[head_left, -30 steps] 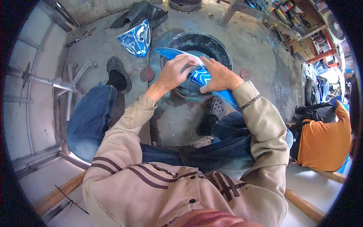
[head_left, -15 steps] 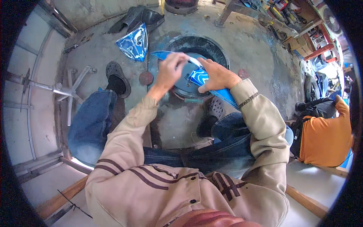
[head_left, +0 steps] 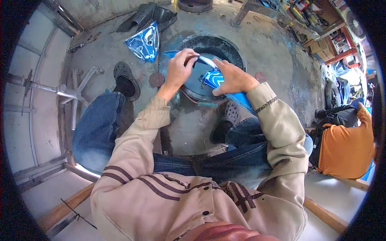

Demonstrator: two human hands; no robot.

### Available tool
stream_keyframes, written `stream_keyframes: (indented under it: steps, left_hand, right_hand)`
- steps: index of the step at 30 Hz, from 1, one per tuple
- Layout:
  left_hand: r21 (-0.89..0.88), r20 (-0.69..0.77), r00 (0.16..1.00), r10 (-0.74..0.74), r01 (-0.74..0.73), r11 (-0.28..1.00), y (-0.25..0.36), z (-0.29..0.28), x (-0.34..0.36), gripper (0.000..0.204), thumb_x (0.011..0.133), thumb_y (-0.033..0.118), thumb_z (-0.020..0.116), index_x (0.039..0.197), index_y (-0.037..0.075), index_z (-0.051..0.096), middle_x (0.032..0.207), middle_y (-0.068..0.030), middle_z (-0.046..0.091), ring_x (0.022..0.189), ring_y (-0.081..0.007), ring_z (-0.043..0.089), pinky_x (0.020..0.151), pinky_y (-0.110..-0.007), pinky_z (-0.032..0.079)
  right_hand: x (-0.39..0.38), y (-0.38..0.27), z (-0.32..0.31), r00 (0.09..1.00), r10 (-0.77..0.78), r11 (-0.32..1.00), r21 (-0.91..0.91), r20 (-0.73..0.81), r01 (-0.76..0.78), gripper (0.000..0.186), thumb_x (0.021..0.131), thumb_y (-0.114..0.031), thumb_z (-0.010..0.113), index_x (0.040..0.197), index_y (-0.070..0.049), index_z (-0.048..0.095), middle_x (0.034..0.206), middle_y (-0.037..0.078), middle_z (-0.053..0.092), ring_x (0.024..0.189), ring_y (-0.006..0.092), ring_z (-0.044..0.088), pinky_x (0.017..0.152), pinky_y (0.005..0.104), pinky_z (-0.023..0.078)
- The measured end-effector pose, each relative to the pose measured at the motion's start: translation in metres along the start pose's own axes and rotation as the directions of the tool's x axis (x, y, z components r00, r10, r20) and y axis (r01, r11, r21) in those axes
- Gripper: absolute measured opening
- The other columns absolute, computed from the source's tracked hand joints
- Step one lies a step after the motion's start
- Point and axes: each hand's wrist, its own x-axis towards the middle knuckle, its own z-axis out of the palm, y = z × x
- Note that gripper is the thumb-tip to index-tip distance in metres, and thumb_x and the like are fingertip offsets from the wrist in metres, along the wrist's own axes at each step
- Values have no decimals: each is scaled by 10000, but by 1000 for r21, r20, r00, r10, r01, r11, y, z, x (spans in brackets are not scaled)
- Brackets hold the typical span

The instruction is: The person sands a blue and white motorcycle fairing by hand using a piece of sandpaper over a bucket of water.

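Observation:
A long glossy blue plastic motorcycle panel (head_left: 213, 79) with white streaks lies slantwise above a round black tub (head_left: 237, 52) of cloudy water. My right hand (head_left: 234, 78) grips the panel around its middle, thumb on the near side and fingers over the far edge. At the panel's far left part, my left hand (head_left: 179, 70) pinches a small thin brown sheet (head_left: 192, 57) that looks like sandpaper, against or close to its edge. The left fingertips are partly hidden. The panel's near end passes under my right wrist.
Another blue-and-white panel (head_left: 144, 43) lies on the floor at the far left, beside black plastic parts (head_left: 155, 18). Reddish round discs (head_left: 156, 79) flank the tub. A metal stand (head_left: 80, 90) is at left. At right are a cluttered shelf (head_left: 309, 24) and a person in orange (head_left: 345, 148).
My left hand, blurred before, is now sharp and has shifted slightly left and up along the panel, with the brown sheet showing. My right hand keeps its hold, nearly still.

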Motion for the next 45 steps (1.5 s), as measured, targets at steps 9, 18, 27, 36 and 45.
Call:
stream_keyframes:
  steps: [9,18,27,36,45]
  left_hand:
    - [-29,-11,980,-201,201,979,5,-6,3,212,966,-12,774,1171,37,751,1107,-131,815,1062,-263,813,888,-386,641]
    - [12,-17,999,-40,40,999,11,-1,-8,203,971,6,781,1171,31,750,1130,-122,802,1035,-270,813,876,-376,649]
    - [90,-3,1000,-27,27,996,11,3,-7,226,947,7,779,1160,83,777,1130,-118,792,1070,-336,766,948,-438,608]
    - [-18,34,998,-52,52,998,11,-2,-4,202,949,-17,787,1139,46,765,1120,-127,793,1055,-307,789,914,-403,631]
    - [-74,35,979,-199,201,977,17,4,-1,280,980,2,772,1251,64,734,1144,-127,828,1164,-280,790,929,-388,631]
  right_hand:
    - [-2,-7,-7,1000,9,1000,25,24,-10,1209,661,-375,940,1648,29,372,1378,335,611,1312,498,607,1133,511,507]
    - [-1,-7,-7,1000,13,1000,15,10,-13,1222,661,-365,952,1653,38,361,1409,334,610,1337,493,602,1154,505,499]
    - [1,-3,-5,999,30,999,12,33,-30,1235,643,-456,969,1620,37,394,1445,350,605,1382,511,592,1140,561,522]
    - [-3,-7,-6,1000,6,1000,-6,16,-6,1210,642,-456,986,1597,14,411,1412,330,625,1340,523,614,1100,587,535]
    - [-4,-3,-4,1000,17,1000,-13,10,-17,1220,652,-422,964,1630,27,389,1450,334,598,1372,501,591,1137,545,512]
